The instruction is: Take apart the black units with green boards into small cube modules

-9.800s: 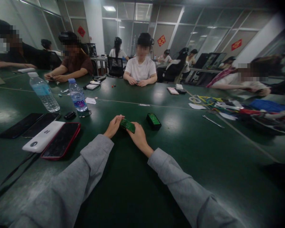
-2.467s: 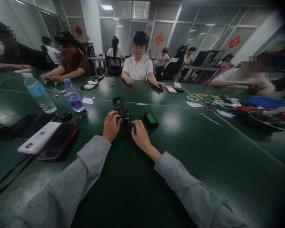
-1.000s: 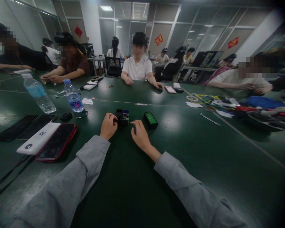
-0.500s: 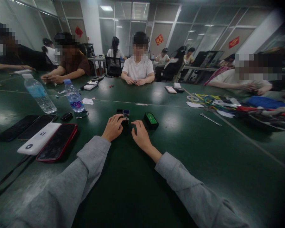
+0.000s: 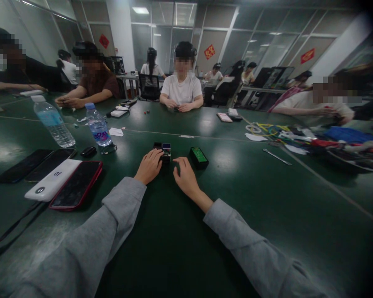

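Note:
A small black device [image 5: 166,152] with a little screen at its top edge rests on the dark green table [image 5: 230,198] ahead of me. The fingers of my left hand [image 5: 149,166] are bent over its left side and hide part of it. My right hand [image 5: 185,176] hovers just to the right of the device, thumb and fingers apart, with nothing visible in it. Beyond that hand lies a shallow black case [image 5: 199,158] with a green circuit board facing up; neither hand touches it.
On the left are several phones, including one in a red case [image 5: 76,185], a white power bank [image 5: 52,182] and two water bottles [image 5: 98,126]. A wrench [image 5: 276,156] and tangled cables [image 5: 282,132] lie right. Other people [image 5: 182,91] sit around the table.
My left fingers have drawn closer together over the side of the device. My right hand is almost unchanged, and the device and the case stay put.

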Demonstrator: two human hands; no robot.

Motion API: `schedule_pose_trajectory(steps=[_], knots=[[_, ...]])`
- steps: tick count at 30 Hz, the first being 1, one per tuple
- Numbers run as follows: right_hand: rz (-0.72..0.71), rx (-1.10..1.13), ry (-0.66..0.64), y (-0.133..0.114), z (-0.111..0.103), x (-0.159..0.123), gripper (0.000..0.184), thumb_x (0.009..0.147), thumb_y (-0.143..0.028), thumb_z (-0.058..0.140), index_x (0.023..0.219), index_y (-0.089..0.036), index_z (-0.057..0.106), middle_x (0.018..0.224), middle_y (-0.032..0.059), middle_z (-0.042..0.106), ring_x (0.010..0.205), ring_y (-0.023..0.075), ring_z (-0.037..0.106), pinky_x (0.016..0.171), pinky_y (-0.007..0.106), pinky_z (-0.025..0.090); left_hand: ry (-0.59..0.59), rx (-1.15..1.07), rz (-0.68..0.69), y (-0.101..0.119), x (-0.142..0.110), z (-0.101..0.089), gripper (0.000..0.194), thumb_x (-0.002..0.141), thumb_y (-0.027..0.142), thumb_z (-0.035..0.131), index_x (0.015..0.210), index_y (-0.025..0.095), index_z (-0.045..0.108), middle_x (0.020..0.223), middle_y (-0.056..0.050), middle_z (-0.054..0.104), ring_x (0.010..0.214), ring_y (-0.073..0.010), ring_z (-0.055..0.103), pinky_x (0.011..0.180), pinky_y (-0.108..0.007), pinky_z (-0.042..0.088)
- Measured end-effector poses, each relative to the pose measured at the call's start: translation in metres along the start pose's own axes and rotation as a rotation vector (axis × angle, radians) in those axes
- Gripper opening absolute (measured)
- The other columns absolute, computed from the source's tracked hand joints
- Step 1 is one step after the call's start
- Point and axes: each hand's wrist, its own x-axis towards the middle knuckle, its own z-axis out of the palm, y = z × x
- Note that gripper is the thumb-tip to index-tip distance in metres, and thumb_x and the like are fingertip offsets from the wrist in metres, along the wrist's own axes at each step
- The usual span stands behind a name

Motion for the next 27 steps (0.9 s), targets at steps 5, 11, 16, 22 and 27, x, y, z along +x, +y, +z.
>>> schedule_pose_trajectory(steps=[5, 11, 16, 22, 27], knots=[[0.021, -0.155, 0.059, 0.001, -0.013, 0.002, 0.036, 0.092, -0.013, 0.042, 0.127, -0.014, 0.049, 0.128, 0.0173, 0.045, 0.124, 0.0295, 0.043, 0.105, 0.049, 0.041, 0.077, 0.0, -0.038, -0.006, 0.001, 0.003, 0.032, 0.093, 0.019, 0.04, 0.121, 0.015, 0.054, 0.129, -0.014, 0.057, 0.126, -0.0256, 0.048, 0.104, -0.046, 0.044], [0.194, -0.331, 0.244, 0.042, -0.029, 0.005, 0.059, 0.091, -0.033, 0.056, 0.14, -0.008, 0.034, 0.143, 0.0253, 0.031, 0.137, 0.0384, 0.024, 0.108, 0.062, 0.029, 0.183, -0.001, -0.123, -0.01, -0.001, 0.003, 0.027, 0.091, 0.019, 0.046, 0.115, 0.018, 0.057, 0.123, -0.013, 0.058, 0.121, -0.0275, 0.051, 0.1, -0.048, 0.045], [0.477, -0.225, 0.228, 0.078, -0.023, -0.002, 0.063, 0.082, -0.031, 0.065, 0.133, -0.003, 0.04, 0.126, 0.0258, 0.052, 0.118, 0.0371, 0.05, 0.098, 0.055, 0.044, 0.224, 0.002, -0.152, -0.002, -0.002, -0.007, 0.024, 0.092, 0.023, 0.047, 0.112, 0.021, 0.059, 0.121, -0.012, 0.06, 0.119, -0.0282, 0.051, 0.099, -0.047, 0.043], [0.25, -0.256, 0.066, 0.064, -0.026, -0.002, 0.055, 0.083, -0.01, 0.054, 0.136, -0.006, 0.041, 0.132, 0.0205, 0.052, 0.123, 0.0304, 0.05, 0.105, 0.048, 0.042, 0.189, 0.019, -0.082, 0.003, -0.003, -0.012, 0.023, 0.093, 0.023, 0.045, 0.111, 0.02, 0.059, 0.116, -0.01, 0.062, 0.113, -0.0258, 0.053, 0.096, -0.043, 0.043], [0.097, -0.356, -0.057, 0.037, -0.024, -0.002, 0.056, 0.084, -0.005, 0.054, 0.139, -0.008, 0.04, 0.138, 0.0213, 0.045, 0.132, 0.0317, 0.041, 0.108, 0.05, 0.038, 0.141, 0.057, -0.008, 0.009, -0.005, -0.014, 0.023, 0.093, 0.022, 0.044, 0.109, 0.021, 0.06, 0.108, -0.01, 0.064, 0.107, -0.0251, 0.056, 0.092, -0.041, 0.043]])
